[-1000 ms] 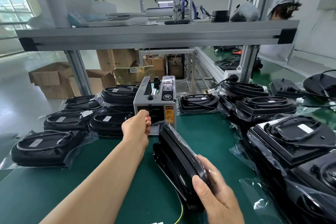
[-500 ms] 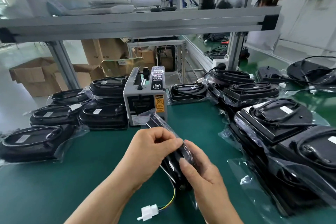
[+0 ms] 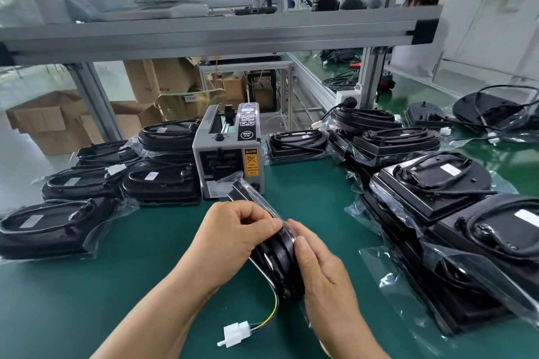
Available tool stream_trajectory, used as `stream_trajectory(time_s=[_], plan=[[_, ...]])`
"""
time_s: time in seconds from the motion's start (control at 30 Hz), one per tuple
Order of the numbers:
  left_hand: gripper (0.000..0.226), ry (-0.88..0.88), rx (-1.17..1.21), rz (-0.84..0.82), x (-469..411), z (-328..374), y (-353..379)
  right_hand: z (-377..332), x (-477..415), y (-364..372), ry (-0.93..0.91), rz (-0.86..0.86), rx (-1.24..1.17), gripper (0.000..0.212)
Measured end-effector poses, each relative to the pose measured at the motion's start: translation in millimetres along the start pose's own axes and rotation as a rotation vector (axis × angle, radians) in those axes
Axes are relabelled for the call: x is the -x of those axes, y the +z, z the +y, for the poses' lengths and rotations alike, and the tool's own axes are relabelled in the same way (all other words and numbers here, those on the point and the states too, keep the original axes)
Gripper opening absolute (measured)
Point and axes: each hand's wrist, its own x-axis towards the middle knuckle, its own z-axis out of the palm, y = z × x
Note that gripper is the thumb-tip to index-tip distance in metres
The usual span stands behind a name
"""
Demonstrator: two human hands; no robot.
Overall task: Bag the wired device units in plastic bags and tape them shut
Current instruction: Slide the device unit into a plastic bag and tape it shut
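**Head view: closing the bag on the unit in hand**

Left stack: bagged units (image 3: pixel 58 224) lie flat on the table (image 3: pixel 116 285), at about 9 o'clock from the hands.

Left hand (image 3: pixel 233 230): fingers clenched in a pinch on the plastic bag (image 3: pixel 255 191) at the upper rim of the wired device unit (image 3: pixel 280 259). I cannot tell whether a tape strip sits under the fingertips.

Unit: it stands on edge at the table's centre between both hands, with its far end pointing to 12 o'clock at the tape dispenser (image 3: pixel 227 160). Its coloured wires (image 3: pixel 272 312) trail to 6 o'clock and end in a white connector (image 3: pixel 234 334) on the table. I cannot tell whether that tail is inside the film.

Right hand (image 3: pixel 318 268): it grasps the unit's near rim, thumb and fingers wrapped on the edge, and keeps the unit upright.

Right stack: more bagged units (image 3: pixel 431 181) lie from 2 to 4 o'clock, close beside the work.

Judgement on the step in hand, which looks like fixing the flap:
- Pull the film taut over the rim before pressing so no slack gets taped in.
- Keep the right hand's hold firm so the unit does not roll while the left hand rubs the seal down.
- Check that the connector is tucked inside first.
- Risk: the glossy film may slip under the pinch, or the tape may stick to itself.
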Motion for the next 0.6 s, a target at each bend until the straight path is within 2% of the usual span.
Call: stream_trajectory(time_s=[0.43, 0.6], plan=[[0.018, 0.014, -0.117, 0.010, -4.1, -0.3, -1.2, -0.5, 0.3, -4.1, -0.027, -0.010, 0.069, 0.044], [0.020, -0.013, 0.008, -0.039, -8.3, -0.1, -3.9, 0.5, -0.3, -3.9, -0.016, -0.004, 0.043, 0.038]])
